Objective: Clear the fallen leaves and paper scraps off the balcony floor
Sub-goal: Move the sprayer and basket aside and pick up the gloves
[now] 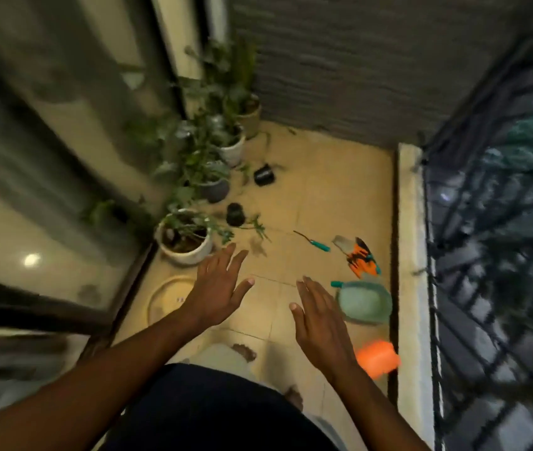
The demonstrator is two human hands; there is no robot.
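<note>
Brown leaf [257, 248] flat on floor [323, 203]

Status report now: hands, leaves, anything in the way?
Left hand, right hand open, empty. Dark leaf ahead, untouched. Black pot and teal-handled tool lie near it.

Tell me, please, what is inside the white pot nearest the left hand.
Dark soil and a leafy plant fill the white pot; whatever lies under the soil is hidden.

Left hand [218, 284]: bare; I can make out a short thumbnail.
Right hand [320, 323]: bare, thumbnail short too.
Forearms [112, 362]: bare right to the edge of my feed.
Cloth [209, 411]: dark, near black and plain, on the body below; which garment, I cannot tell.
</note>
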